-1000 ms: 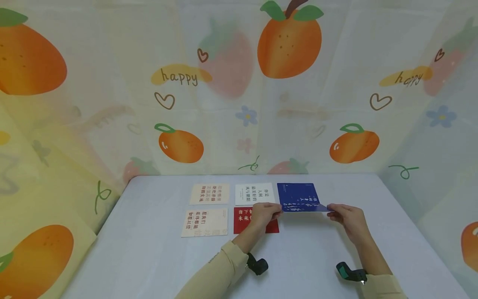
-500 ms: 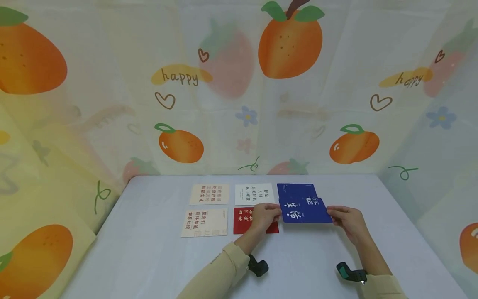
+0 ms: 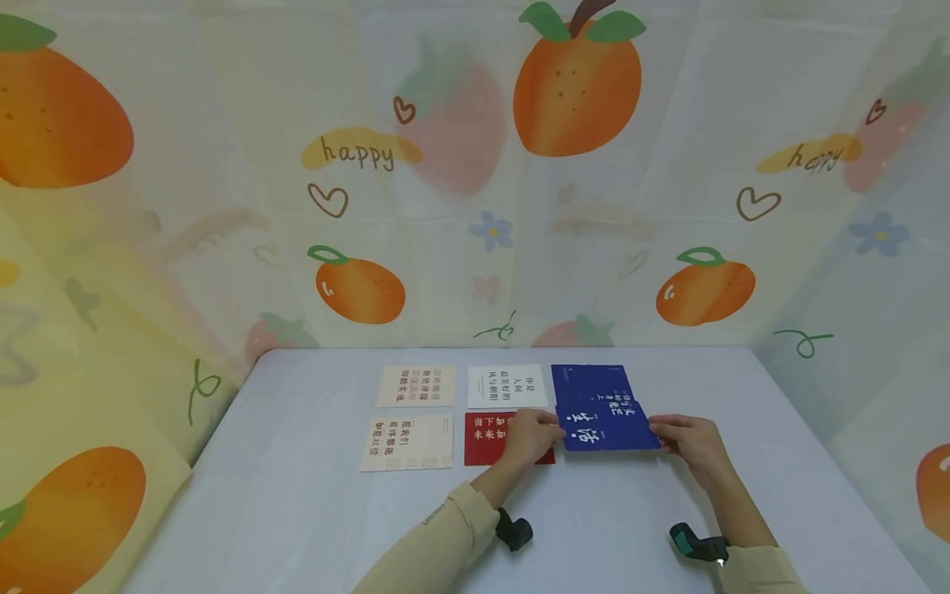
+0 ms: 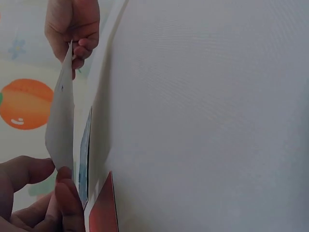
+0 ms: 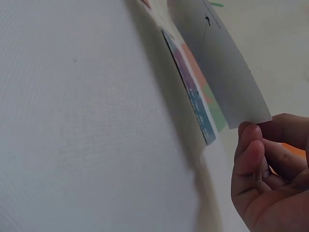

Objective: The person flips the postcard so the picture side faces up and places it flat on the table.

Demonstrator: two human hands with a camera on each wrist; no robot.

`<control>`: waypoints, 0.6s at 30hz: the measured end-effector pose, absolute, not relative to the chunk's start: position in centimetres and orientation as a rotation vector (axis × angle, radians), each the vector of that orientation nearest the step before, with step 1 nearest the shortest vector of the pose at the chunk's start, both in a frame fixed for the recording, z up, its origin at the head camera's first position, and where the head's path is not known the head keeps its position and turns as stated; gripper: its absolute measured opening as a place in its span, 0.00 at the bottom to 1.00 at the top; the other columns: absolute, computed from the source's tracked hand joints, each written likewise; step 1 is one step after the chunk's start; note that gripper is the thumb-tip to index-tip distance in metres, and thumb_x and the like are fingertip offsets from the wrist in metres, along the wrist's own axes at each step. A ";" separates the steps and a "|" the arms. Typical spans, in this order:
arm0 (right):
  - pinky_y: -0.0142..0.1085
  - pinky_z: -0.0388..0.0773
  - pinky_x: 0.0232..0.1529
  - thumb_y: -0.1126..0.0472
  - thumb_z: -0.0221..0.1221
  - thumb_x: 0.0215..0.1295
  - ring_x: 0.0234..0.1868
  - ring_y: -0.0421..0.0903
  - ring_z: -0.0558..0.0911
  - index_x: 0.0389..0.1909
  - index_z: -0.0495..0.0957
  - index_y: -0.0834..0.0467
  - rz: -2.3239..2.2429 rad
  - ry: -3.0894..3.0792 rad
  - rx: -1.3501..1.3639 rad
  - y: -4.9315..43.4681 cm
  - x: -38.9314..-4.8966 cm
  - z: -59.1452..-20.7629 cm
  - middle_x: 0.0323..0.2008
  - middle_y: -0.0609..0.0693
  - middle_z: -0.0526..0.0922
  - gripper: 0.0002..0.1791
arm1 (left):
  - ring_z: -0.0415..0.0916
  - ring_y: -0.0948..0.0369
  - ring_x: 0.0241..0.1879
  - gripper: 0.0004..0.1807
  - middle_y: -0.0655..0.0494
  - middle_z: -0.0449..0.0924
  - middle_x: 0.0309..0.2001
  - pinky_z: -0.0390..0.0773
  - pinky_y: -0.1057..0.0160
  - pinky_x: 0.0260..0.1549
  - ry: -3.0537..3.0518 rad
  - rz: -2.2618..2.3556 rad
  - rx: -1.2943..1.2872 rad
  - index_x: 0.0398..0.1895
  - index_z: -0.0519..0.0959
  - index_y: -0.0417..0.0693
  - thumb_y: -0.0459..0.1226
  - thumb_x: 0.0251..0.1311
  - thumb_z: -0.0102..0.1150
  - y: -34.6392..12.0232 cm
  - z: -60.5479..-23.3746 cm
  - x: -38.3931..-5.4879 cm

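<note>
A blue card with white lettering is held off the table between both hands, its printed face toward the head camera. My left hand pinches its left edge between thumb and fingers. At the opposite edge my right hand pinches it the same way. The wrist views show its pale back, with a small dark mark on the card in the right wrist view. Just behind it lies another blue card, partly covered by the held one. A red card lies partly under my left forearm and hand.
Left of the hands, a white card and two cream cards, one far and one near, lie flat on the white table. A fruit-patterned cloth rises behind the table's far edge.
The held blue card has tilted from nearly edge-on to showing its lettered face, and its near edge has come lower and closer. Both hands keep their pinch, shifting only slightly.
</note>
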State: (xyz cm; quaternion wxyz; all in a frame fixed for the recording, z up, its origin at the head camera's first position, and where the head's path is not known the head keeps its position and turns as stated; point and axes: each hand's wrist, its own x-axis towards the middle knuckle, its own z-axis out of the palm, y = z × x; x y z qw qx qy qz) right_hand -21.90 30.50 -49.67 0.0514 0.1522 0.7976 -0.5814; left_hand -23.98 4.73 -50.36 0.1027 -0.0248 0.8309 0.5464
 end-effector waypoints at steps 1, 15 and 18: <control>0.28 0.78 0.31 0.64 0.58 0.66 0.29 0.37 0.77 0.55 0.73 0.76 -1.763 2.424 0.463 30.5 -21.9 -49.7 0.29 0.42 0.83 0.22 | 0.75 0.63 0.34 0.13 0.51 0.85 0.42 0.79 0.66 0.34 2.455 1.593 -0.061 0.43 0.85 0.41 0.35 0.54 0.67 4.7 -50.4 -23.9; 0.30 0.75 0.29 0.65 0.56 0.66 0.30 0.42 0.77 0.49 0.77 0.74 -1.473 2.604 0.434 30.6 -21.5 -50.2 0.37 0.59 0.85 0.17 | 0.76 0.61 0.28 0.17 0.46 0.84 0.39 0.79 0.65 0.28 2.526 1.383 0.075 0.46 0.82 0.33 0.31 0.52 0.67 5.4 -50.3 -23.5; 0.32 0.75 0.30 0.66 0.56 0.65 0.31 0.43 0.77 0.47 0.79 0.73 -1.374 2.664 0.415 30.5 -21.5 -50.5 0.38 0.62 0.84 0.16 | 0.75 0.60 0.31 0.18 0.44 0.84 0.41 0.80 0.64 0.32 2.555 1.320 0.095 0.46 0.82 0.33 0.31 0.51 0.68 5.5 -50.3 -23.5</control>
